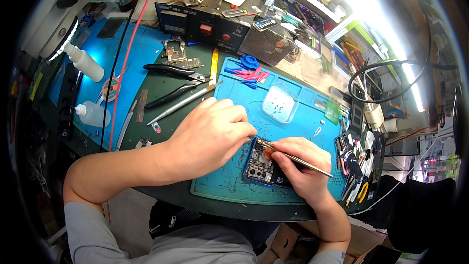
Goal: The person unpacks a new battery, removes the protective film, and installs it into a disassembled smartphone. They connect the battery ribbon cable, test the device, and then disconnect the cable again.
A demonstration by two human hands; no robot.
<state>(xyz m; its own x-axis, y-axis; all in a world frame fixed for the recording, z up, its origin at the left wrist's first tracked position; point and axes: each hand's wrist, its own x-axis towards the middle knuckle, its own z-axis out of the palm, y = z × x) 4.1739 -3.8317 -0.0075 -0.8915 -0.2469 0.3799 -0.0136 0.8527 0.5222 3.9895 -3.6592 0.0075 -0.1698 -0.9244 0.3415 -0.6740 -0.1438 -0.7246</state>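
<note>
An opened smartphone point(258, 172) lies on the blue work mat point(222, 186), its circuit board and camera lenses bare. My right hand point(307, 166) rests over the phone's right side and is closed round metal tweezers point(312, 165). The tweezers' tips reach the board near the phone's upper edge. My left hand point(210, 134) is closed in a pinch just off the phone's upper left corner. Whatever its fingertips hold, if anything, is too small to make out. Beyond the phone sits a clear plastic dish point(280, 102) with small dark bits in it, probably screws.
Black-handled cutters point(178, 85) and a pen-like knife point(183, 103) lie left of the mat. Blue and pink picks point(249, 74) lie at its far edge. Several tools point(356, 166) crowd the right side. White bottles point(93, 113) stand at left, near a hanging red cable point(122, 73).
</note>
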